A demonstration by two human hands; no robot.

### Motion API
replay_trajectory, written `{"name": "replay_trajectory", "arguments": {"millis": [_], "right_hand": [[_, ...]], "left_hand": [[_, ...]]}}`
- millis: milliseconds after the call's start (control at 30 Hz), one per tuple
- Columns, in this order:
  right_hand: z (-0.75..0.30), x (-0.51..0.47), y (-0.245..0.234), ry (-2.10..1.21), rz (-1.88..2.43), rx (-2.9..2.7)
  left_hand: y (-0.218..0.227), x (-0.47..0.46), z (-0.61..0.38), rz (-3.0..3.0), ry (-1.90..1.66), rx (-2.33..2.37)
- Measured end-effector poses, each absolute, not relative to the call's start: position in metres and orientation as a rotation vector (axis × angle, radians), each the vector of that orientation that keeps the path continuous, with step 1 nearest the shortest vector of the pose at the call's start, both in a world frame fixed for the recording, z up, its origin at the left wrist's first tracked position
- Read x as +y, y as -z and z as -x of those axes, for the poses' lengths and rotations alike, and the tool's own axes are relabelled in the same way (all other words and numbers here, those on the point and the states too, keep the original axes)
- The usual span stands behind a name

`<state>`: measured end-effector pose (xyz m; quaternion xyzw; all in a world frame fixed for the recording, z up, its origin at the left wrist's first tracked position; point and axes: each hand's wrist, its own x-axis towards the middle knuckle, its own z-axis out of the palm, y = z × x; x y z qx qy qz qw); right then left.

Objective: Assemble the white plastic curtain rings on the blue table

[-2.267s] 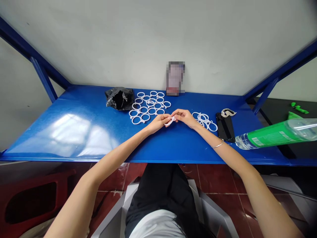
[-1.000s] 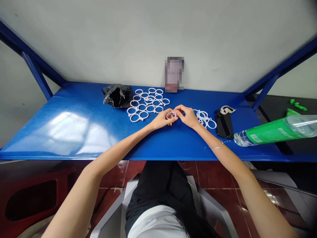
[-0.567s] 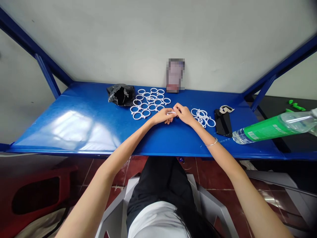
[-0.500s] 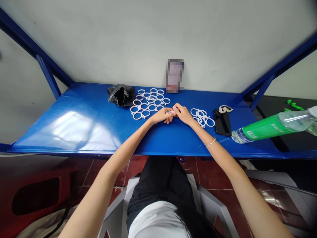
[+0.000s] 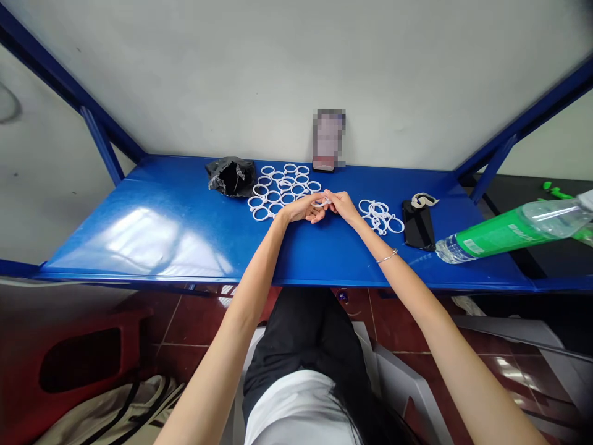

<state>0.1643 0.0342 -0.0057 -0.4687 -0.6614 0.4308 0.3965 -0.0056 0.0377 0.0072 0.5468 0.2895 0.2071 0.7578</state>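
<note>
Both my hands meet over the middle of the blue table (image 5: 152, 241). My left hand (image 5: 303, 208) and my right hand (image 5: 341, 204) pinch one white plastic ring (image 5: 320, 201) between their fingertips, just above the tabletop. Several white rings (image 5: 282, 188) lie spread flat behind my left hand. A smaller heap of white rings (image 5: 380, 215) lies to the right of my right hand. A thin bracelet sits on my right wrist.
A crumpled black bag (image 5: 230, 175) lies left of the spread rings. A phone (image 5: 328, 141) leans on the wall behind. A black case (image 5: 417, 224) and a white clip (image 5: 424, 199) lie at right. A green-labelled water bottle (image 5: 514, 228) lies on its side at the right edge.
Both hands have kept hold of the one ring and turned it between the fingertips. The view has shifted a little to the left; the piles of rings have not moved.
</note>
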Motion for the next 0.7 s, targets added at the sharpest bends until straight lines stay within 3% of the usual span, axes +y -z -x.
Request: {"name": "replay_trajectory", "arguments": {"millis": [700], "right_hand": [[-0.168, 0.021, -0.004, -1.509, 0.985, -1.403]], "left_hand": [[-0.013, 0.033, -0.002, -1.101, -0.46, 0.594]]}}
